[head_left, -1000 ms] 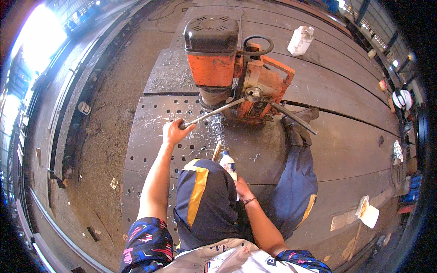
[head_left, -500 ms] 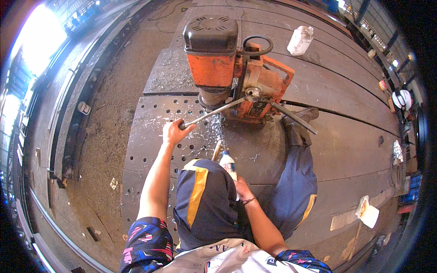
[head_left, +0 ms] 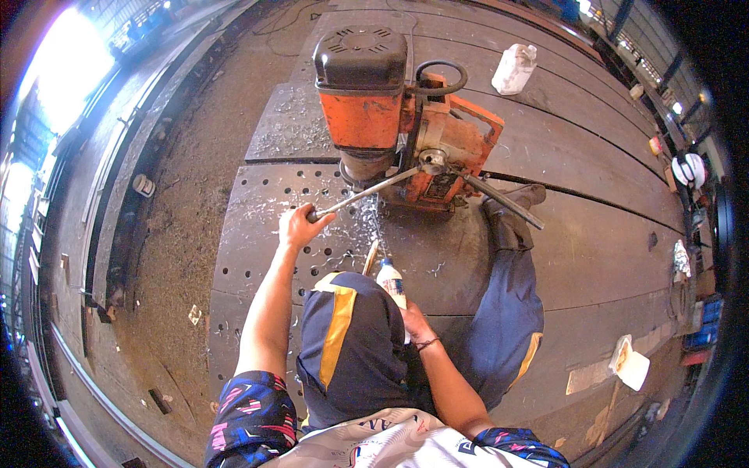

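Note:
An orange and black magnetic drill (head_left: 363, 117) stands on a steel plate (head_left: 257, 242) with rows of drilled holes. My left hand (head_left: 299, 226) is wrapped round the end of the drill's long feed lever (head_left: 367, 193). A second lever (head_left: 507, 204) slants down to the right from the same hub. My right hand (head_left: 416, 321) is closed round a white plastic bottle (head_left: 392, 282) with a blue cap, partly hidden behind my knee. Silvery metal shavings (head_left: 373, 222) lie under the drill, where its tip is hard to make out. Beside the bottle, a thin wooden-looking stick (head_left: 370, 257) points at the shavings.
A white jug (head_left: 515, 69) stands on the plates at the far right. Nearer on the right lies an open white container (head_left: 628, 365). More shavings (head_left: 289, 129) cover the plate left of the drill. Steel beams (head_left: 129, 203) run along the left, beside a small white tub (head_left: 143, 185).

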Action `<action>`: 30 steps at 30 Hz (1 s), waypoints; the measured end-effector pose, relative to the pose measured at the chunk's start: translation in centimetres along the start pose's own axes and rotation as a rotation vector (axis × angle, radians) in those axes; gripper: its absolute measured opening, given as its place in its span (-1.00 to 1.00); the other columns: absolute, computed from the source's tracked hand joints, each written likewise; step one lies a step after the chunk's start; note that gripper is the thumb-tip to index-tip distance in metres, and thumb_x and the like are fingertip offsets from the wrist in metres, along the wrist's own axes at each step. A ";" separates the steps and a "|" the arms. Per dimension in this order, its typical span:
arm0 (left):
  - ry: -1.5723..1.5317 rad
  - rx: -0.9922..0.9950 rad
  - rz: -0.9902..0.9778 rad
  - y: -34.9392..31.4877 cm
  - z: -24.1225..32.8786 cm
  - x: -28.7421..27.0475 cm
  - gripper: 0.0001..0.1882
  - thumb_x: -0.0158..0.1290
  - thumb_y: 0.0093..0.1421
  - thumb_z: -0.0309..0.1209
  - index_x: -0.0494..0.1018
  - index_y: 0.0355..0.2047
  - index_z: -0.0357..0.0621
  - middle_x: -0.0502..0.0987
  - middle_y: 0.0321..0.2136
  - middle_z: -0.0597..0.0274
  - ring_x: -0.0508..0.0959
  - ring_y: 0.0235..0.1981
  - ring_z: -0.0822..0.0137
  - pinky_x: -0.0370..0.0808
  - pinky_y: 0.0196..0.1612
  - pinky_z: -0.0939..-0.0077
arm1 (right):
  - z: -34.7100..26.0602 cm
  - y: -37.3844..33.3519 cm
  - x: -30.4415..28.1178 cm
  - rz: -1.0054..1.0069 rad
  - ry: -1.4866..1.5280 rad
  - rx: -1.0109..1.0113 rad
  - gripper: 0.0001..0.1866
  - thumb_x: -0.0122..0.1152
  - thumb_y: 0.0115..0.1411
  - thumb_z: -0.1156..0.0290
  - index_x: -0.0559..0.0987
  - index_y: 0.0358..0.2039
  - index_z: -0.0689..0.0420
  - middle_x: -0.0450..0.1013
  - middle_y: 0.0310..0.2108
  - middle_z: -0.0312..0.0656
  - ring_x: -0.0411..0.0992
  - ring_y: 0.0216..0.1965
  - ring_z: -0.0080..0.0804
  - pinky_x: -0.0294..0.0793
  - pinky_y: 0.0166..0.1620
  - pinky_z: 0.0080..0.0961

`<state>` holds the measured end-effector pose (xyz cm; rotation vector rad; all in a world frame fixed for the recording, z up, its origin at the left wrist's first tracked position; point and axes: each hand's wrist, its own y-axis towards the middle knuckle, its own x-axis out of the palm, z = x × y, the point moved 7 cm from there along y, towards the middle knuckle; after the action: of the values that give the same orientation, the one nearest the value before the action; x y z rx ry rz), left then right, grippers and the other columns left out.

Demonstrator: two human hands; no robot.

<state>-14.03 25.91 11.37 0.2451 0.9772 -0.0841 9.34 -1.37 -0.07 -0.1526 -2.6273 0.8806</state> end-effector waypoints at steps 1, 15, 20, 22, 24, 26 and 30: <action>-0.002 0.002 0.002 0.0 0.0 0.0 -0.31 0.22 -0.03 0.29 0.49 -0.55 -0.21 0.48 -0.67 0.07 0.52 -0.60 0.09 0.43 -0.42 0.21 | 0.0 0.0 0.0 -0.005 0.001 -0.009 -0.56 0.41 0.10 0.26 0.58 -0.04 0.17 0.58 -0.17 -0.25 0.54 -0.22 -0.45 0.52 -0.13 -0.45; 0.013 0.028 0.028 0.0 -0.4 0.5 -0.30 0.20 -0.03 0.32 0.47 -0.57 -0.20 0.45 -0.69 0.06 0.50 -0.60 0.05 0.41 -0.42 0.18 | 0.4 0.4 -0.3 -0.001 -0.021 -0.032 -0.55 0.41 0.10 0.25 0.58 -0.03 0.19 0.59 -0.17 -0.25 0.54 -0.21 -0.45 0.52 -0.13 -0.47; 0.003 0.006 -0.005 0.0 -0.5 0.7 -0.29 0.20 -0.03 0.32 0.48 -0.56 -0.20 0.47 -0.67 0.05 0.51 -0.58 0.03 0.42 -0.41 0.17 | 0.1 0.0 -0.2 0.011 -0.039 -0.016 -0.55 0.40 0.11 0.25 0.58 -0.04 0.20 0.59 -0.16 -0.25 0.53 -0.21 -0.46 0.51 -0.12 -0.46; 0.015 0.001 -0.010 0.0 -0.5 0.8 -0.30 0.20 -0.03 0.32 0.50 -0.53 -0.20 0.49 -0.65 0.04 0.54 -0.56 0.03 0.44 -0.38 0.18 | 0.0 0.0 -0.2 0.018 -0.064 -0.038 -0.56 0.40 0.11 0.25 0.58 -0.04 0.21 0.59 -0.16 -0.25 0.53 -0.21 -0.46 0.51 -0.12 -0.46; 0.016 -0.004 -0.015 0.0 -0.6 0.8 -0.30 0.20 -0.03 0.32 0.53 -0.49 -0.21 0.52 -0.62 0.03 0.56 -0.53 0.03 0.46 -0.36 0.18 | 0.1 0.2 -0.2 0.008 -0.063 -0.037 -0.55 0.40 0.11 0.25 0.58 -0.04 0.21 0.59 -0.16 -0.25 0.53 -0.20 -0.46 0.51 -0.11 -0.47; 0.006 -0.010 -0.019 0.0 -0.6 0.9 -0.30 0.21 -0.03 0.31 0.55 -0.46 -0.21 0.54 -0.60 0.03 0.58 -0.51 0.03 0.47 -0.34 0.18 | 0.4 0.4 -0.4 0.007 -0.059 -0.035 -0.55 0.40 0.10 0.26 0.58 -0.04 0.21 0.59 -0.16 -0.24 0.53 -0.20 -0.45 0.51 -0.11 -0.47; -0.009 -0.026 -0.043 -0.1 -0.3 0.9 -0.31 0.22 -0.02 0.28 0.55 -0.44 -0.22 0.54 -0.60 0.05 0.57 -0.52 0.05 0.47 -0.35 0.20 | 0.6 0.4 -0.5 0.013 -0.044 -0.021 -0.54 0.40 0.10 0.26 0.57 -0.02 0.20 0.58 -0.15 -0.24 0.53 -0.19 -0.44 0.51 -0.10 -0.46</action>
<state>-13.81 25.95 10.47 0.1995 0.9744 -0.1110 9.59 -1.45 -0.90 -0.1578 -2.6797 0.8702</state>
